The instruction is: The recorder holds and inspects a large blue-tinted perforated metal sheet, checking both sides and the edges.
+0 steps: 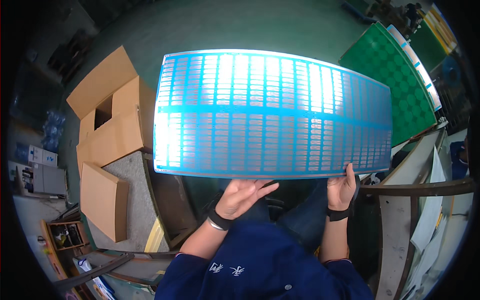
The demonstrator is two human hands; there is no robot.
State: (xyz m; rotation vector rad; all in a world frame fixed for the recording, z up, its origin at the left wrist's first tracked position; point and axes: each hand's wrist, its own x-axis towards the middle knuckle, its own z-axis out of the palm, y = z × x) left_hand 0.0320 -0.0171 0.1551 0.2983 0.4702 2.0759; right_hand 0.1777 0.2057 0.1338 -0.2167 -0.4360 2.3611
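In the head view, a wide blue-and-silver panel (pixel 272 117) takes up the middle of the picture, leaning a little toward one o'clock, its rows of small slotted shapes washed out by bright glare at the top and left edge. The right grip (pixel 342 192), at four o'clock, grasps the panel's lower edge, the thumb lying over the front face. The left grip (pixel 239 199), at six o'clock, is at the same edge with its visible fingers stretched out; part of it seems hidden there, so I cannot tell whether it has hold of the panel. Black bands (pixel 338 214) circle both wrists. Between nine and ten o'clock stands an open cardboard box (pixel 115 135); at eight o'clock a folded piece of cardboard (pixel 102 200) lies on a grey worktop (pixel 139 182). A green board (pixel 406 107) leans at two o'clock, and white sheets (pixel 425 215) stand near four.
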